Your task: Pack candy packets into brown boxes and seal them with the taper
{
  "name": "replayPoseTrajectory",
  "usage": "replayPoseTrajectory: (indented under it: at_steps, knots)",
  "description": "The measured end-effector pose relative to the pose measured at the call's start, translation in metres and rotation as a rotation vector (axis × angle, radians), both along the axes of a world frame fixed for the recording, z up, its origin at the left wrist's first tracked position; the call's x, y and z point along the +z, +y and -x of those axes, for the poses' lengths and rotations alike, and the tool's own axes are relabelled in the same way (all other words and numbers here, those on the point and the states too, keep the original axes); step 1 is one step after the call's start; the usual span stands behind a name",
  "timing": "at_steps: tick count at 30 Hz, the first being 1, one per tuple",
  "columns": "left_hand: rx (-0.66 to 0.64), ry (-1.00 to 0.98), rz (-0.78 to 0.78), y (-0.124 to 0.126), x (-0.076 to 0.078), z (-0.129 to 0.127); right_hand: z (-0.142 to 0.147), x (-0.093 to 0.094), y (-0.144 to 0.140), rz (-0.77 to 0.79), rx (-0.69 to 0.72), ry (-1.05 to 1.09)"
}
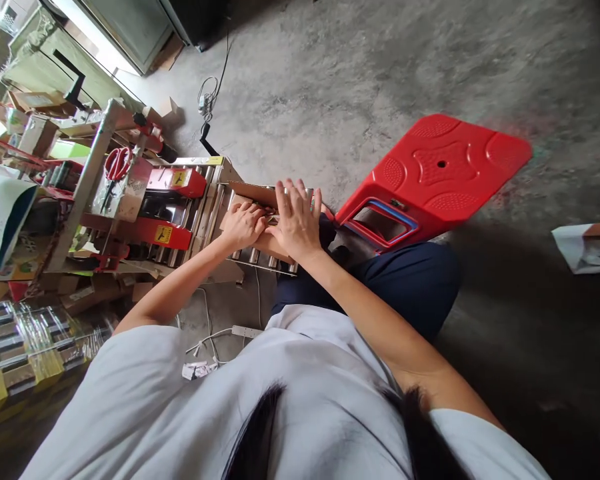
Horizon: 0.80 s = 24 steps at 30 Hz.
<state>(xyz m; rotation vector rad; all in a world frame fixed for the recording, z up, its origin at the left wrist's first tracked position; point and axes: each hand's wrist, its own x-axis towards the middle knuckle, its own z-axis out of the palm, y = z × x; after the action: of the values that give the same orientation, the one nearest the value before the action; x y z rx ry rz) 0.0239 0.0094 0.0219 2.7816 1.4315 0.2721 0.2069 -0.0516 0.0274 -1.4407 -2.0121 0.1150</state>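
Observation:
A small brown cardboard box (253,192) with a raised flap rests on the metal rollers in front of me. My left hand (244,225) is at the near left part of the box, its fingers bent over the cardboard and closed on it. On the box's right side is my right hand (298,223), fingers spread and pointing away from me, with the thumb reaching toward the left hand. What lies inside the box is mostly hidden by my hands.
Left of the box, a taping machine with red guides (173,237) sits on the roller conveyor (207,213). Red-handled scissors (117,163) lie on it. A red plastic stool (443,173) is at the right. A power strip (247,331) and cables lie on the floor.

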Motion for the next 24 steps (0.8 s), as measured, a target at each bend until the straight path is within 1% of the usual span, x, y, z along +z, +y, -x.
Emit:
replayPoseTrajectory:
  at_steps: [1, 3, 6, 7, 8, 10, 12, 13, 14, 16, 17, 18, 20, 22, 24]
  knots:
    - [0.011, -0.043, -0.006, -0.003, -0.004, 0.004, 0.001, -0.001, -0.002, 0.004, -0.013, 0.006]
    - [0.084, -0.172, -0.073, -0.012, -0.014, 0.011, 0.003, -0.006, -0.005, 0.014, 0.038, -0.008]
    - [0.281, -0.397, -0.275, -0.026, -0.027, 0.011, 0.003, -0.019, -0.010, 0.018, 0.169, -0.047]
    - [0.312, -0.451, -0.322, -0.031, -0.030, 0.007, 0.002, -0.022, -0.010, 0.018, 0.198, -0.044]
    - [0.299, -0.478, -0.326, -0.037, -0.031, 0.001, -0.001, -0.025, -0.010, 0.019, 0.213, -0.024]
    - [0.179, -0.467, -0.220, -0.049, -0.031, -0.014, -0.010, -0.027, -0.009, 0.047, 0.242, 0.077]
    - [0.025, -0.392, -0.070, -0.058, -0.029, -0.029, -0.025, -0.026, -0.006, 0.118, 0.294, 0.267]
    - [-0.024, -0.345, -0.027, -0.062, -0.028, -0.035, -0.034, -0.027, -0.005, 0.155, 0.307, 0.390]
    - [-0.046, -0.300, -0.013, -0.066, -0.027, -0.040, -0.043, -0.028, -0.005, 0.186, 0.296, 0.516]
    - [-0.029, -0.219, -0.042, -0.070, -0.027, -0.047, -0.059, -0.032, -0.004, 0.231, 0.210, 0.729]
    - [-0.001, -0.192, -0.061, -0.070, -0.028, -0.049, -0.064, -0.035, -0.004, 0.253, 0.159, 0.795]
    - [0.029, -0.175, -0.077, -0.070, -0.029, -0.050, -0.068, -0.038, -0.004, 0.280, 0.123, 0.833]
    - [0.066, -0.167, -0.099, -0.064, -0.032, -0.046, -0.073, -0.045, -0.006, 0.348, 0.108, 0.853]
    - [0.097, -0.180, -0.113, -0.051, -0.035, -0.033, -0.077, -0.052, -0.008, 0.395, 0.111, 0.842]
    - [0.136, -0.202, -0.114, -0.032, -0.038, -0.006, -0.085, -0.060, -0.010, 0.419, 0.089, 0.831]
